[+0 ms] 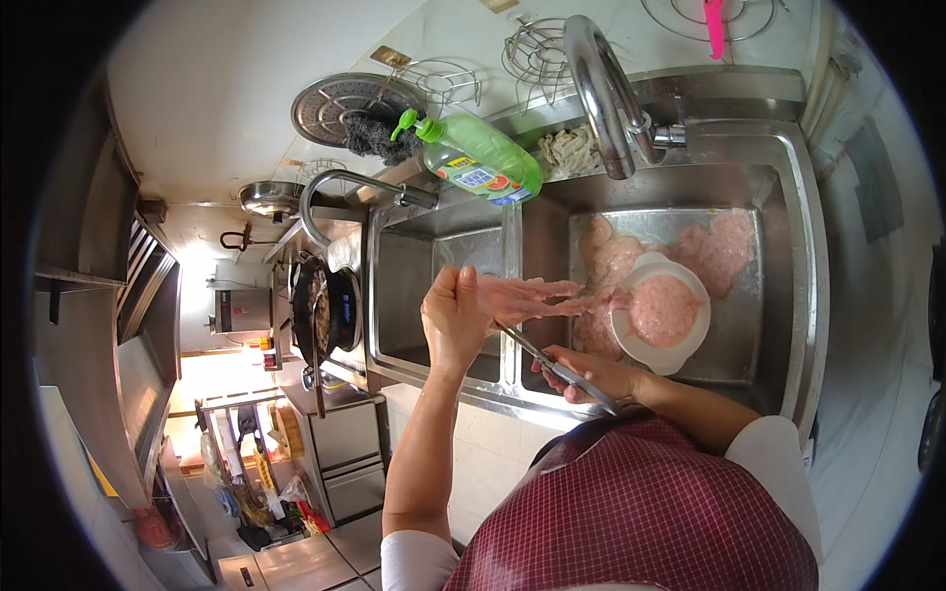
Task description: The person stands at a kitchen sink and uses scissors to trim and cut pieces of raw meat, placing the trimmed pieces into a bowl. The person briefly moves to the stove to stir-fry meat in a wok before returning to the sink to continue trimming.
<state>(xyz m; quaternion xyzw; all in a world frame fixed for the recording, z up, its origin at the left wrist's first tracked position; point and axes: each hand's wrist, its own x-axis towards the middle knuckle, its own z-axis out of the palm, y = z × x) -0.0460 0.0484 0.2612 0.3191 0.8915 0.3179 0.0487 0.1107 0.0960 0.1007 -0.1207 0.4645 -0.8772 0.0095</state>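
Note:
My left hand [452, 314] grips a long, limp piece of raw pink meat [528, 295], raised above the divider between the two sink basins. My right hand [591, 369] holds a slim-bladed cutting tool with a grey handle [584, 388]. Its tip meets the meat just beside my left fingers; whether it is a knife or shears I cannot tell. In the larger steel basin [728, 351] rests a white two-handled bowl [698, 284] filled with pale pink raw meat [664, 310]. More raw meat [713, 247] lies spread over the basin floor around it.
A green pump bottle of dish soap [484, 159] stands behind the divider. One curved faucet [599, 96] overhangs the larger basin, another [325, 185] the smaller basin [414, 295]. A wok [314, 303] of food sits beyond. Wire racks [539, 55] hang on the wall.

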